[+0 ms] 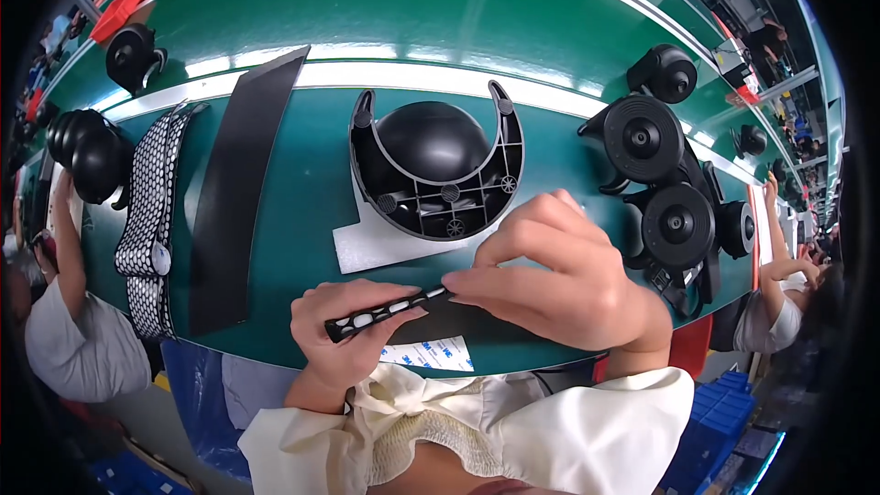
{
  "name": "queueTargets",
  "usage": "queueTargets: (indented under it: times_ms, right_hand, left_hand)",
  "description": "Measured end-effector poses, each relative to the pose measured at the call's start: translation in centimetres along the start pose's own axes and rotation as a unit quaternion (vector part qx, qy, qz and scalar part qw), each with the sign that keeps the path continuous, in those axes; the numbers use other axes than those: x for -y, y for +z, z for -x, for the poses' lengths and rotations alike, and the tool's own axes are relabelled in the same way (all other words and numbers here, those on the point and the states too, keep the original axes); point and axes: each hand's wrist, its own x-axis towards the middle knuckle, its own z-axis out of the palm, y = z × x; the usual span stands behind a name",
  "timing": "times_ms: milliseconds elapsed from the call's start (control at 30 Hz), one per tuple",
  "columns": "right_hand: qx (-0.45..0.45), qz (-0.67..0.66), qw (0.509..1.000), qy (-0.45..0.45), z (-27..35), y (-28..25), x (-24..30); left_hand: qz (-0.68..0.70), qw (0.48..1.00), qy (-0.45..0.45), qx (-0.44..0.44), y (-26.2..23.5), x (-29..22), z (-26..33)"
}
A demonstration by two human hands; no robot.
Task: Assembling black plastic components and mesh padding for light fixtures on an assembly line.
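My left hand is closed around a narrow black strip with white oval spots, held above the near edge of the table. The thumb and fingertips of my right hand are pinched at the strip's right end; what exactly lies between them is too small to see. Just beyond my hands rests a black plastic crescent-shaped housing with a rounded bowl in its middle, two upright horns, ribs and round grey pads. It sits partly on a white foam sheet. Near my left hand lies a white printed backing sheet.
Left on the green table are a long spotted strip, a flat black panel and stacked black bowls. Several black round-based units crowd the right side. Co-workers sit at both sides. A white rail runs behind.
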Motion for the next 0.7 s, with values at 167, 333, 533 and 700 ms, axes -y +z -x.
queueTargets:
  times_ms: [167,333,533,700]
  right_hand:
    - [-0.049,0.165,0.979,-0.111,0.7,0.7,0.4]
    - [-0.111,0.203,0.966,-0.114,1.6,2.1,-0.1]
    - [-0.179,0.324,0.885,-0.283,4.1,4.3,-1.7]
    - [-0.074,0.149,0.969,-0.185,4.2,3.4,-2.1]
  left_hand:
    - [-0.042,0.998,0.050,-0.016,0.3,-0.2,0.2]
    - [-0.074,0.996,-0.038,-0.014,0.3,-0.6,0.4]
    - [0.045,0.974,-0.219,0.036,-0.1,-0.7,0.4]
    - [0.082,0.963,-0.258,0.008,-0.4,-0.5,0.2]
